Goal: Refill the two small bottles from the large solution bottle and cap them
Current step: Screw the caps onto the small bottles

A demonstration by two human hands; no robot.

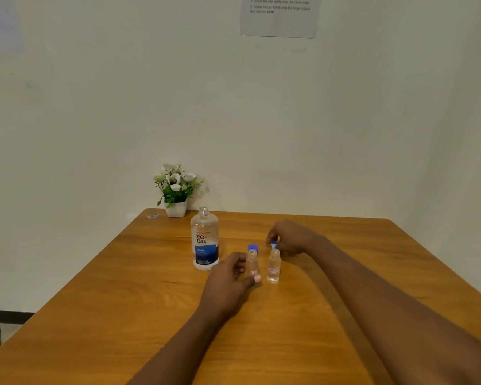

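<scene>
Your left hand [231, 276] curls round the left small bottle [252, 262] at centre frame, with the thumb across its base and the fingers behind it, so the lower part and most of the label are hidden from you. Its threaded neck is open. The loose cap [252, 247], blue, shows just above that neck; you cannot tell whether it lies on the surface [150, 301] behind or touches the bottle.

Your right hand [289, 240] pinches the held cap [274, 244], also blue, just above the mouth of the right small bottle [273, 266], which stands upright and uncapped just beside the left one. Most of this cap is covered by your fingertips.

The large solution bottle [204, 240] stands upright and uncapped to the left of both, near your left hand.

At the surface's far edge sits a potted plant [175, 190], and left of it a small pale item [153, 216] too blurred to name. A printed sheet [279, 18] on the wall is cut off by the top of the frame, its text unreadable
</scene>
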